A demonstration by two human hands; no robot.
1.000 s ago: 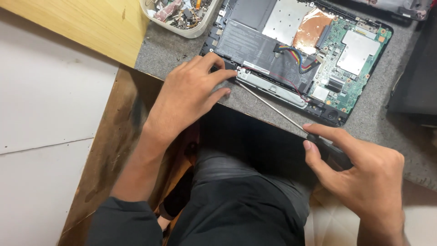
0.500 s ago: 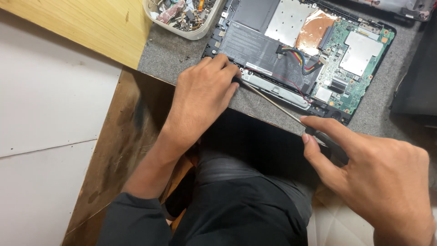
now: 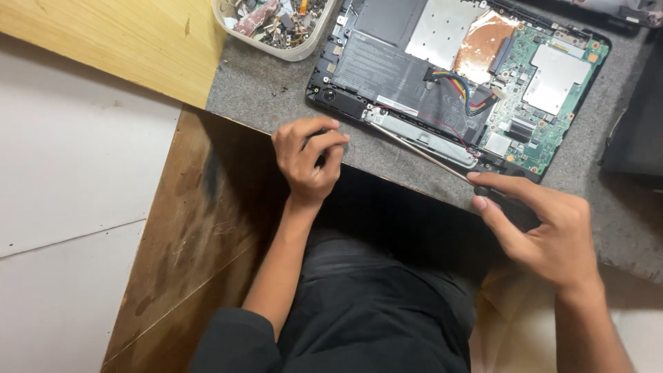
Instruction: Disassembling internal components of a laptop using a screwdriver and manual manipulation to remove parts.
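The right hand [image 3: 545,231] is gripping the dark handle of a long screwdriver [image 3: 421,153], its grip closed around it near the bench's front edge; the thin shaft is slanting up and left, its tip resting on the laptop [image 3: 442,76] by the silver bracket along its near edge. The opened laptop is lying on the grey bench [image 3: 269,90], its battery and green board exposed. The left hand [image 3: 307,155] is hovering at the front edge just beside the laptop's near left corner, fingers curled in; whether its grip holds anything I cannot tell. A tray [image 3: 293,52] of scrap parts is sitting at the far edge.
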